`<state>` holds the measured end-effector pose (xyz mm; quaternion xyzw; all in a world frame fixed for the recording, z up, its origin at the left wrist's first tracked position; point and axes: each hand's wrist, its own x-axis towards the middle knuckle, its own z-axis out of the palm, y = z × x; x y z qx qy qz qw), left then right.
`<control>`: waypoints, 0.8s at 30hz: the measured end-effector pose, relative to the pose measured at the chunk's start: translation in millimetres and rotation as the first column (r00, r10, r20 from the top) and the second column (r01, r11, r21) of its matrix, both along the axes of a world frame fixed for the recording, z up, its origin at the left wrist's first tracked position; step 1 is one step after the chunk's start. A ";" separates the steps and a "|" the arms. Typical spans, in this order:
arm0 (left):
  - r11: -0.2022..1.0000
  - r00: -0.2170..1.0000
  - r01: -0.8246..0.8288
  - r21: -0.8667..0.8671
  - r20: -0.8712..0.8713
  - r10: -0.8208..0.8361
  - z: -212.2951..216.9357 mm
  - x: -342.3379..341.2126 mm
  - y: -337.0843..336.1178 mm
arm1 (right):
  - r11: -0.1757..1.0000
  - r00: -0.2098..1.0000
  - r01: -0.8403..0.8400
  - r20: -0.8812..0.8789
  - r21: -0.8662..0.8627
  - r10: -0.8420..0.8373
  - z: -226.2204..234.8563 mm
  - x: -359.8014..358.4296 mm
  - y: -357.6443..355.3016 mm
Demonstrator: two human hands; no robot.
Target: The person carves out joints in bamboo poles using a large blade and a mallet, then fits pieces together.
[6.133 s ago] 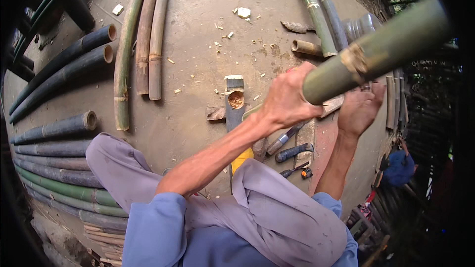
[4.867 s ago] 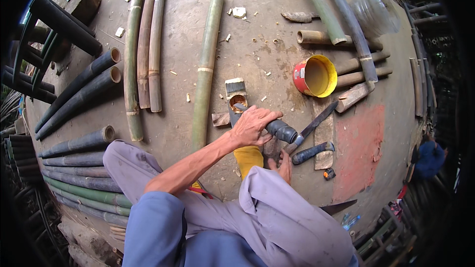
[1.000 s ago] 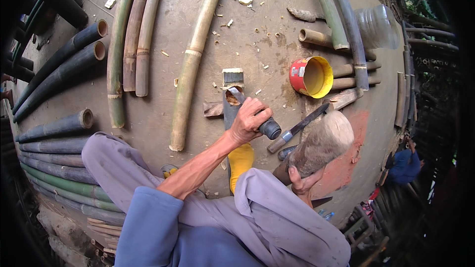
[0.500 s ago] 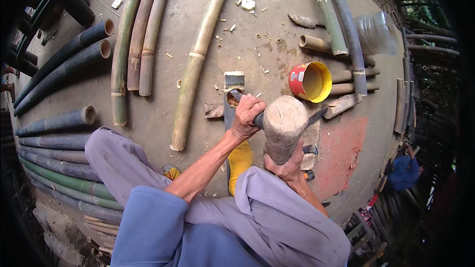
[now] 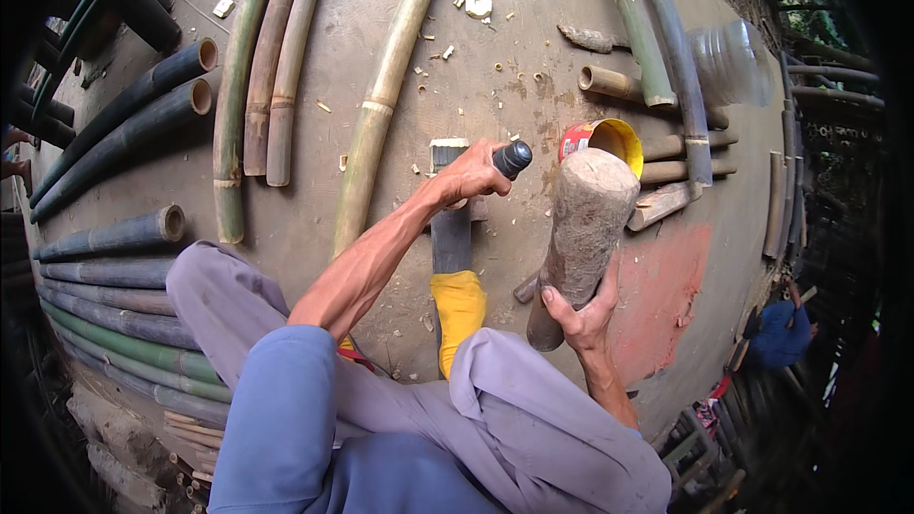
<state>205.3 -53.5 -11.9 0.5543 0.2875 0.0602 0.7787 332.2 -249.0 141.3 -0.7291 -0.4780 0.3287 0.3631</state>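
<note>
A long green-yellow bamboo pole [image 5: 386,100] lies diagonally on the concrete floor [image 5: 495,29]. To its left, three more poles [image 5: 262,67] lie side by side, and dark hollow culms [image 5: 129,114] fan out toward the left rim. A red can with a yellow inside [image 5: 609,140] rests on its side near short bamboo offcuts [image 5: 666,171]. A clear plastic bottle [image 5: 728,62] lies at the upper right beside two long dark poles [image 5: 666,38]. Pale wood chips [image 5: 476,6] are scattered above. A reddish patch [image 5: 662,286] stains the floor.

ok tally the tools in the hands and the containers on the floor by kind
wooden mallet, in right hand: 1
dark-handled tool, in left hand: 1
red and yellow can: 1
clear plastic bottle: 1
total: 4
</note>
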 end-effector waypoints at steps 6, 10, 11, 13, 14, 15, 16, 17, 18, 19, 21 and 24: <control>0.663 0.916 0.155 0.733 0.146 -0.375 33.5 -2.2 -62.8 | 0.988 0.987 0.115 -0.100 -0.099 -0.125 -1.9 -1.4 -21.9; 0.603 0.893 0.072 0.795 0.218 -0.394 27.0 -12.1 -66.7 | 0.985 0.990 0.135 -0.025 -0.108 -0.139 -4.3 -7.4 -36.0; 0.593 0.882 0.073 0.802 0.226 -0.414 27.1 -15.5 -70.1 | 0.985 0.990 0.138 -0.025 -0.105 -0.141 -4.6 -7.2 -41.3; 0.524 0.866 0.077 0.848 0.204 -0.457 27.5 -23.4 -72.7 | 0.987 0.992 0.124 -0.020 -0.098 -0.126 -3.8 -7.9 -44.5; 0.521 0.866 0.045 0.852 0.226 -0.445 26.5 -26.2 -72.1 | 0.990 0.994 0.108 -0.011 -0.095 -0.110 -1.2 -8.8 -44.3; 0.513 0.865 0.009 0.858 0.251 -0.435 26.7 -27.3 -67.7 | 0.992 0.996 0.093 0.002 -0.086 -0.093 2.0 -8.9 -42.4; 0.505 0.863 -0.027 0.863 0.275 -0.424 26.9 -28.6 -63.0 | 0.995 0.998 0.065 0.027 -0.081 -0.063 5.3 -8.4 -42.0; 0.540 0.862 -0.061 0.839 0.317 -0.395 26.9 -31.1 -58.2 | 0.996 0.998 0.037 0.052 -0.077 -0.033 8.9 -7.4 -42.6; 0.576 0.855 -0.088 0.813 0.358 -0.375 28.0 -33.4 -59.1 | 0.997 0.997 0.009 0.075 -0.081 -0.003 12.2 -7.9 -43.8; 0.610 0.846 -0.115 0.784 0.399 -0.353 29.4 -35.2 -60.7 | 0.996 0.999 0.010 0.053 -0.085 -0.005 16.4 -9.7 -42.9; 0.667 0.818 -0.189 0.720 0.491 -0.298 32.0 -36.8 -69.9 | 0.996 1.000 0.007 0.009 -0.087 -0.007 22.9 -13.4 -39.1; 0.656 0.821 -0.127 0.744 0.450 -0.352 27.9 -36.5 -67.2 | 0.996 0.996 -0.044 0.079 -0.071 0.049 21.2 -10.1 -36.2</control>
